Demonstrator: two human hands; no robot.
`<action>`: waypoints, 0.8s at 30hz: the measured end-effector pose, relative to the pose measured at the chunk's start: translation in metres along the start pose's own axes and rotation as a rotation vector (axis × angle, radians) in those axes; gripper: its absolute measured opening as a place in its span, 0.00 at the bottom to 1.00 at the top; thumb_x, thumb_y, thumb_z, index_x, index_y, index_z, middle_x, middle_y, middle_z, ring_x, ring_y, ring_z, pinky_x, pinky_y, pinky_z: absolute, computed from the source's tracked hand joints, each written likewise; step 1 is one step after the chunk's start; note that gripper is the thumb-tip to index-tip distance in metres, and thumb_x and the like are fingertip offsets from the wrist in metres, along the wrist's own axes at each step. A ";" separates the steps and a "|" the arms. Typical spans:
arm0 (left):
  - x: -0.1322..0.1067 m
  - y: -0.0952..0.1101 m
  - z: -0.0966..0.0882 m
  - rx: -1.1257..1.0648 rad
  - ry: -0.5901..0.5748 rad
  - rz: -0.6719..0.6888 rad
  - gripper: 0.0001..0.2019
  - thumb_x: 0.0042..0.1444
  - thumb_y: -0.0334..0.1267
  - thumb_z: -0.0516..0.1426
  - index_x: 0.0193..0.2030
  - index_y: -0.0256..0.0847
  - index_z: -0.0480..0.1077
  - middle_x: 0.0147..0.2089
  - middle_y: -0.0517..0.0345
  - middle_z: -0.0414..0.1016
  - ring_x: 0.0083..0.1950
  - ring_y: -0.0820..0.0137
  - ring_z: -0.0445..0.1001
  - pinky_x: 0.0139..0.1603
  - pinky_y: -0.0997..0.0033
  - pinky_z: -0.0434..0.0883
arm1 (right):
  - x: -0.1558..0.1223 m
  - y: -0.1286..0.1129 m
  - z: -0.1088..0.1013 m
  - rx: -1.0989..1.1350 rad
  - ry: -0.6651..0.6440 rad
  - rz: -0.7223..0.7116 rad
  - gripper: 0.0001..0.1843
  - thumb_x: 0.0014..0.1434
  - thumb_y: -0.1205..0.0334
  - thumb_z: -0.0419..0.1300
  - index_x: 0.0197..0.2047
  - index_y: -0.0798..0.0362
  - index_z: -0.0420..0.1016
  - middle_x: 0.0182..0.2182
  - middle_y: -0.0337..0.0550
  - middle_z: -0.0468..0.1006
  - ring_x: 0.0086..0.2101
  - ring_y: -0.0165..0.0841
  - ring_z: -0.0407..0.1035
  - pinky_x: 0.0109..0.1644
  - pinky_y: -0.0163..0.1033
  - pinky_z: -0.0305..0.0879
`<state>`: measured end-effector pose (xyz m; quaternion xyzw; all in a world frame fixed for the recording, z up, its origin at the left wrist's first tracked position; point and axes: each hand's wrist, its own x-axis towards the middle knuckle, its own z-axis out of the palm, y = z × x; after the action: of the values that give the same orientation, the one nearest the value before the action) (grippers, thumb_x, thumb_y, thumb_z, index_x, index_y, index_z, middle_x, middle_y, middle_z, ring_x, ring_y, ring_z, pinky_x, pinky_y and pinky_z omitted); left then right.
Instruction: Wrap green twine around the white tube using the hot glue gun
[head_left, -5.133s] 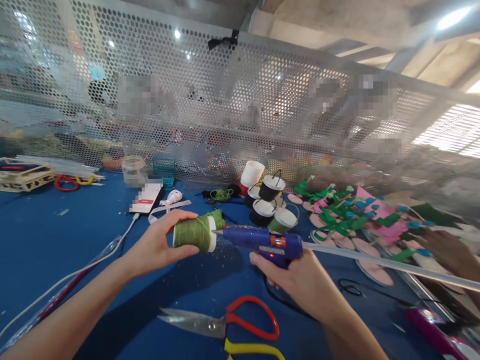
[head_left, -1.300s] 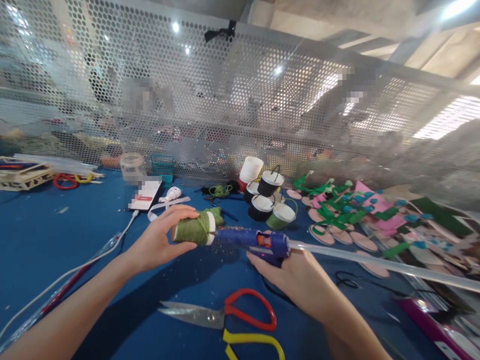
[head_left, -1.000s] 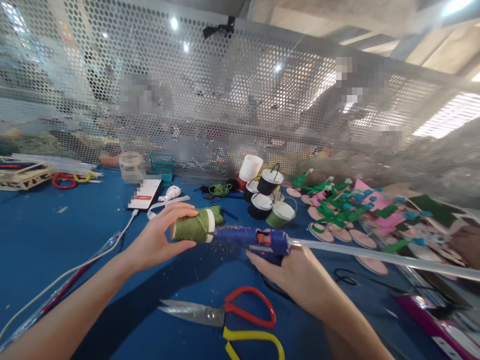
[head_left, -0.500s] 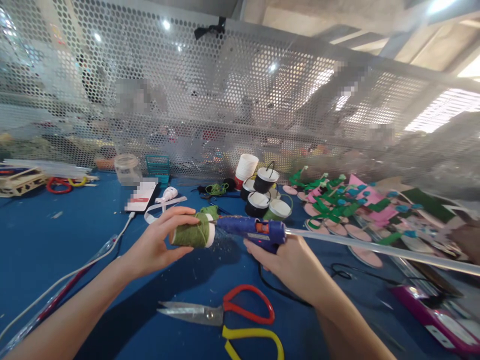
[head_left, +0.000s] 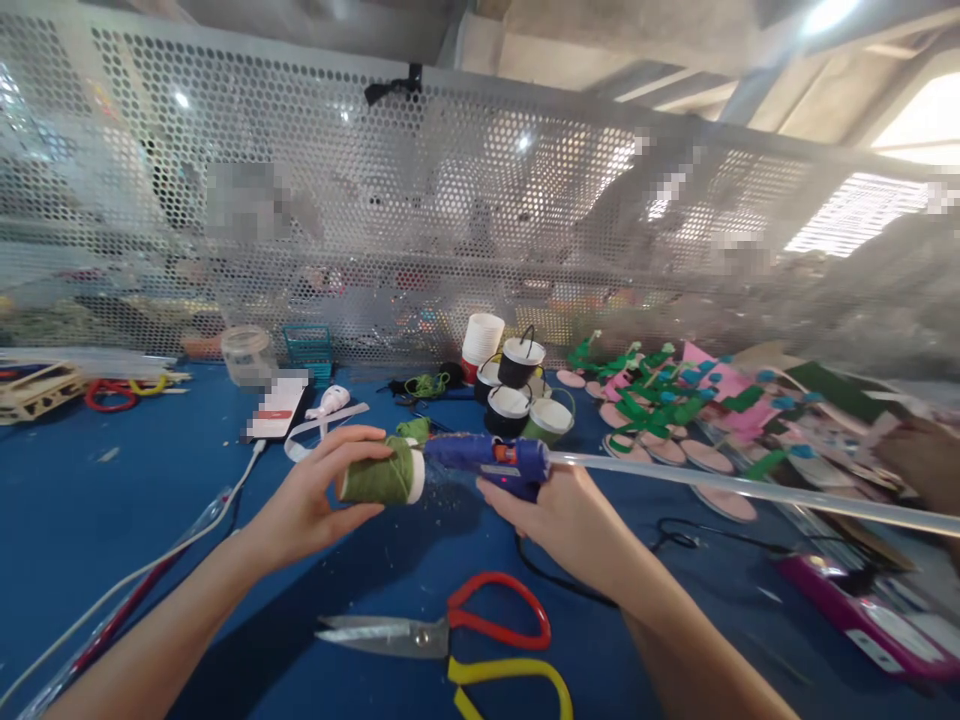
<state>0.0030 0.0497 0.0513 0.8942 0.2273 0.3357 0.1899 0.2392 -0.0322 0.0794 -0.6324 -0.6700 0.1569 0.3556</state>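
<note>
My left hand (head_left: 319, 492) is closed around a small cup wrapped in green yarn (head_left: 382, 475), which lies on its side with its white end facing right. In my right hand (head_left: 574, 515) is a blue hot glue gun (head_left: 480, 455), a long clear glue stick (head_left: 720, 482) jutting from its back. The gun's nozzle is at the white end of the cup; whether it touches, I cannot tell. More green yarn (head_left: 412, 429) shows just behind the cup. Scissors (head_left: 424, 638) with one red and one yellow handle lie on the blue table below my hands.
Black, white and green small buckets (head_left: 517, 400) are grouped behind the glue gun, near stacked white cups (head_left: 482, 340). Green and pink craft pieces (head_left: 667, 410) spread to the right. A phone (head_left: 279, 405) with a cable lies left, and a magenta power strip (head_left: 862, 620) at lower right.
The view has shifted slightly, so the background sits further left. My hands keep hold of the cup and glue gun, with the nozzle still at the cup's white end.
</note>
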 end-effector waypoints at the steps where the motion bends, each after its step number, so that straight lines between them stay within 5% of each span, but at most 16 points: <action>1: 0.000 -0.001 0.000 -0.001 0.014 -0.010 0.19 0.52 0.30 0.57 0.51 0.45 0.61 0.55 0.47 0.63 0.59 0.58 0.63 0.55 0.52 0.66 | -0.001 -0.001 0.000 -0.004 0.001 -0.006 0.08 0.51 0.61 0.54 0.26 0.55 0.70 0.17 0.36 0.69 0.18 0.28 0.60 0.23 0.33 0.61; 7: 0.000 -0.006 0.002 -0.030 0.070 -0.067 0.20 0.50 0.32 0.60 0.50 0.45 0.63 0.53 0.48 0.65 0.58 0.57 0.63 0.57 0.49 0.63 | -0.004 -0.006 -0.003 -0.013 -0.033 0.012 0.10 0.51 0.60 0.54 0.23 0.54 0.69 0.11 0.33 0.64 0.15 0.27 0.58 0.19 0.32 0.58; 18: 0.001 -0.003 0.002 -0.156 0.092 -0.242 0.19 0.49 0.36 0.60 0.49 0.43 0.62 0.51 0.49 0.65 0.52 0.59 0.68 0.52 0.52 0.67 | -0.009 -0.008 -0.005 -0.053 -0.107 -0.013 0.09 0.53 0.61 0.54 0.32 0.55 0.74 0.24 0.38 0.76 0.26 0.31 0.67 0.31 0.34 0.65; 24: 0.001 -0.002 0.000 -0.155 0.101 -0.221 0.20 0.49 0.37 0.60 0.49 0.42 0.62 0.52 0.49 0.64 0.53 0.59 0.66 0.54 0.51 0.65 | -0.009 -0.010 -0.006 -0.023 -0.076 -0.009 0.08 0.52 0.61 0.55 0.28 0.55 0.73 0.20 0.36 0.73 0.22 0.29 0.64 0.27 0.33 0.63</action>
<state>0.0036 0.0523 0.0506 0.8284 0.3072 0.3738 0.2824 0.2354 -0.0442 0.0876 -0.6269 -0.6878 0.1716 0.3233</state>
